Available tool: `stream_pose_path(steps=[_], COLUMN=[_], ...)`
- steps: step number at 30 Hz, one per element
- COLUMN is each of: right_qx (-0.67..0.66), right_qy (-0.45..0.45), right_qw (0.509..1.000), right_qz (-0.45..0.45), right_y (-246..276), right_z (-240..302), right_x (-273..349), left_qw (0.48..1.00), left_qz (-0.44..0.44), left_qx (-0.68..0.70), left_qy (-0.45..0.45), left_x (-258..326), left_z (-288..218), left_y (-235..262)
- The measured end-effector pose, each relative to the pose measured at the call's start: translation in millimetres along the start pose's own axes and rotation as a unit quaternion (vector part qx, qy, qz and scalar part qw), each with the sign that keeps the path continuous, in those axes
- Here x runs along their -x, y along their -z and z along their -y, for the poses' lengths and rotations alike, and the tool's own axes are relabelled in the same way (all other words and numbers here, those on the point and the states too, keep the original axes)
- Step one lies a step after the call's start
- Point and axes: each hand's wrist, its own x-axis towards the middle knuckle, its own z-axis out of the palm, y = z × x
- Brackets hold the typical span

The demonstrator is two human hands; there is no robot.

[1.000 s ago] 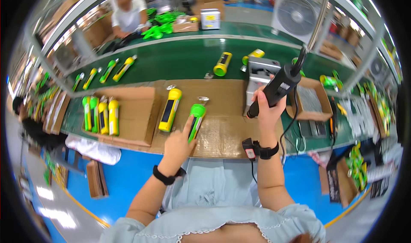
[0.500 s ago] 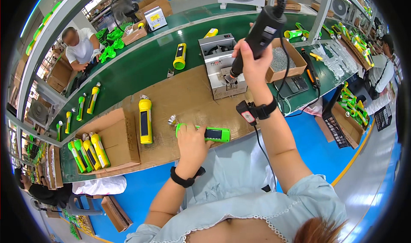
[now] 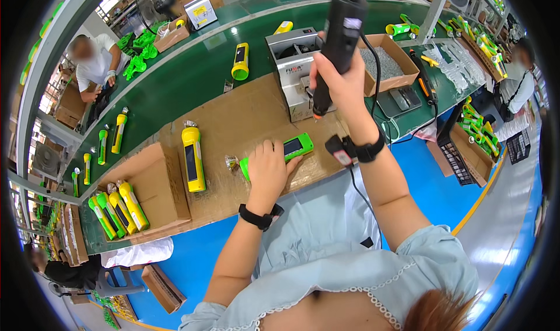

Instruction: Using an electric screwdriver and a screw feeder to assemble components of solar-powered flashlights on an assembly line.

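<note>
My left hand [image 3: 268, 169] is closed over a green flashlight [image 3: 298, 146] with a dark panel, lying on the cardboard sheet [image 3: 233, 118]. A shiny reflector piece [image 3: 231, 162] sits at the flashlight's left end. Raised at the right, my right hand [image 3: 341, 81] grips a black electric screwdriver [image 3: 342, 34], its tip pointing down. That tip is just in front of a grey screw feeder [image 3: 296, 74] and apart from the green flashlight. A yellow flashlight [image 3: 193, 159] lies left of my left hand.
An open cardboard box [image 3: 154, 179] at the left holds several flashlights. Right of the feeder stand a box of small metal screws [image 3: 388, 59], a grey scale [image 3: 402, 101] and an orange-black tool [image 3: 424, 86]. More flashlights stand along the green bench [image 3: 198, 77]. A co-worker [image 3: 93, 62] sits across.
The screwdriver tip has come away from the feeder, down and toward me. My left hand has turned the green flashlight so its right end points farther away.
</note>
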Motion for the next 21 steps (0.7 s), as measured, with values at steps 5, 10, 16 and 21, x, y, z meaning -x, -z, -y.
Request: stream_pose_path(steps=[5,10,16,21], right_qx=[-0.042,-0.071,-0.043,-0.036], right_qy=[0.040,0.026,0.022,0.007], right_qw=[0.998,0.997,0.999,0.999], right_qz=[0.018,0.020,0.002,0.008], right_y=[7,7,3,2], right_z=[6,8,-5,-12], right_x=[51,64,72,75], left_qw=[1.000,1.000,0.999,0.999], left_qz=[-0.013,-0.017,-0.033,-0.027], left_qx=[-0.008,0.003,0.010,0.015], left_qy=[-0.003,0.007,0.003,0.010], left_x=[0,0,3,4], left_z=[0,2,1,1], left_y=[-2,-3,-6,-7])
